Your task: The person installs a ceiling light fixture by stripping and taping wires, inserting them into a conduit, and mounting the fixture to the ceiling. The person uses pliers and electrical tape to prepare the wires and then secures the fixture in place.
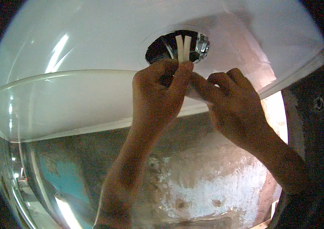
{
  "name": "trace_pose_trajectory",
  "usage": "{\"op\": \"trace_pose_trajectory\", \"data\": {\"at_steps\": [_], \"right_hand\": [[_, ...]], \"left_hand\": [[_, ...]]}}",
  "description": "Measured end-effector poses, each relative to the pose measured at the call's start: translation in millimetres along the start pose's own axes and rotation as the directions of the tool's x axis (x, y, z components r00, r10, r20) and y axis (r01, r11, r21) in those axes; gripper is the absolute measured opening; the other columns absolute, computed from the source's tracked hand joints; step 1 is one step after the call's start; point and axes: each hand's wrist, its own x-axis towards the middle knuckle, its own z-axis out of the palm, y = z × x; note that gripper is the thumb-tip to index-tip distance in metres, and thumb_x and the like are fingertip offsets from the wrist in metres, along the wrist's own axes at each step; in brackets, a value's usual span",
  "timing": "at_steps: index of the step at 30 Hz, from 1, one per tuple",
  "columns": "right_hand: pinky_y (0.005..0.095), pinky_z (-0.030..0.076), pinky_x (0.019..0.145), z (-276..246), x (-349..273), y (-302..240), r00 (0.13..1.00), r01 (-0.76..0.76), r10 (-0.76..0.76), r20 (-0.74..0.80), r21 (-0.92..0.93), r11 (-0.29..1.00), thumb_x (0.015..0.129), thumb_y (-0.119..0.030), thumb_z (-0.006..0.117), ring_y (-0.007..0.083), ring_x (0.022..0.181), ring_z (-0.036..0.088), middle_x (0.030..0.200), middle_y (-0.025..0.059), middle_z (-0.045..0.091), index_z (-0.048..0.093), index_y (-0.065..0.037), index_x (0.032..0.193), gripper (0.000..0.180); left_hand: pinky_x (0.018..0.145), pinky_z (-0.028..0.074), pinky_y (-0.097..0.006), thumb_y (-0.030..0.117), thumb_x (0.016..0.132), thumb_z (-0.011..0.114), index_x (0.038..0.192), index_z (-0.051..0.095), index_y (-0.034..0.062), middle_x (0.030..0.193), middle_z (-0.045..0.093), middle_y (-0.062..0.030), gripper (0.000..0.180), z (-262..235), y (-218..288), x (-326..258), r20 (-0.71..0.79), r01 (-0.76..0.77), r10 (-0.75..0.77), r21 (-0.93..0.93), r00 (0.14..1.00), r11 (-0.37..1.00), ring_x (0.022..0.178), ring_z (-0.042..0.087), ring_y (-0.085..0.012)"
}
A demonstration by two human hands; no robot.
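Two flat whitish cables (186, 49) stand side by side in front of a round hole (156, 49) cut in the white ceiling panel. My left hand (156, 95) is raised just below the hole and pinches their lower ends between thumb and fingers. My right hand (238, 107) comes in from the right, its fingers bent and its fingertips close against those of the left. A pale, blurred patch shows below the right fingertips; whether it is something held cannot be made out. Metal framing (202, 45) sits at the hole's right edge.
A glossy white ceiling panel (85, 95) with a raised seam spreads overhead. Beneath it is a rough wall (215, 191) with worn blue and white paint. A bright lit tube (67, 213) shows at lower left, and a dark wall (314, 122) stands at right.
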Motion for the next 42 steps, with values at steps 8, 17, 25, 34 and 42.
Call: {"op": "trace_pose_trajectory", "data": {"at_steps": [8, 17, 25, 34, 42], "right_hand": [[0.0405, 0.049, 0.090, -3.4, 3.4, 14.2, 0.977, -0.036, 0.071, -0.202, 0.171, 0.985, 0.072, -0.005, 0.072, 0.0311, 0.102, 0.060, 0.110, 0.0134, 0.063, 0.058, -0.008, 0.121, 0.051], [0.0385, 0.049, 0.093, 0.6, -3.5, 19.1, 0.930, -0.041, 0.127, -0.344, 0.248, 0.968, 0.069, 0.001, 0.066, 0.0302, 0.105, 0.061, 0.114, 0.0137, 0.063, 0.060, -0.009, 0.121, 0.054], [0.0406, 0.048, 0.094, -5.5, -12.2, 27.9, 0.934, -0.003, 0.073, -0.350, 0.196, 0.981, 0.065, 0.003, 0.066, 0.0313, 0.105, 0.060, 0.114, 0.0119, 0.063, 0.059, -0.011, 0.123, 0.060], [0.0362, 0.050, 0.086, -12.6, -7.4, 35.7, 0.944, 0.034, 0.035, -0.327, 0.203, 0.979, 0.074, -0.003, 0.075, 0.0278, 0.101, 0.063, 0.110, 0.0148, 0.064, 0.062, -0.005, 0.117, 0.045], [0.0353, 0.051, 0.083, -11.1, -1.3, 37.9, 0.959, -0.011, 0.082, -0.272, 0.254, 0.967, 0.078, -0.011, 0.074, 0.0267, 0.097, 0.063, 0.110, 0.0152, 0.064, 0.060, -0.004, 0.119, 0.044]], "left_hand": [[0.057, 0.047, -0.028, 0.029, 0.093, 0.063, 0.082, 0.070, -0.0023, 0.066, 0.066, -0.0065, 0.034, 15.4, -20.9, 16.0, -0.220, 0.037, -0.070, -0.153, 0.973, 0.988, 0.061, 0.059, -0.0109], [0.068, 0.044, -0.025, 0.021, 0.095, 0.060, 0.095, 0.068, 0.0010, 0.082, 0.065, -0.0026, 0.021, 37.8, -25.9, 26.3, -0.374, -0.233, 0.063, -0.429, 0.925, 0.873, 0.075, 0.055, -0.0102], [0.071, 0.045, -0.026, 0.014, 0.093, 0.058, 0.100, 0.065, 0.0021, 0.089, 0.062, -0.0018, 0.015, 31.4, -38.2, 23.3, -0.227, -0.238, 0.153, -0.417, 0.962, 0.877, 0.079, 0.053, -0.0108], [0.086, 0.050, -0.037, -0.004, 0.077, 0.061, 0.095, 0.060, 0.0083, 0.101, 0.064, -0.0107, 0.022, 37.5, -53.5, 45.1, -0.002, 0.019, -0.049, -0.911, 0.999, 0.412, 0.097, 0.061, -0.0275], [0.076, 0.052, -0.035, 0.003, 0.084, 0.056, 0.092, 0.063, 0.0022, 0.088, 0.065, -0.0097, 0.011, 56.3, -53.4, 63.6, -0.257, -0.230, 0.031, -0.795, 0.966, 0.561, 0.082, 0.063, -0.0222]]}}
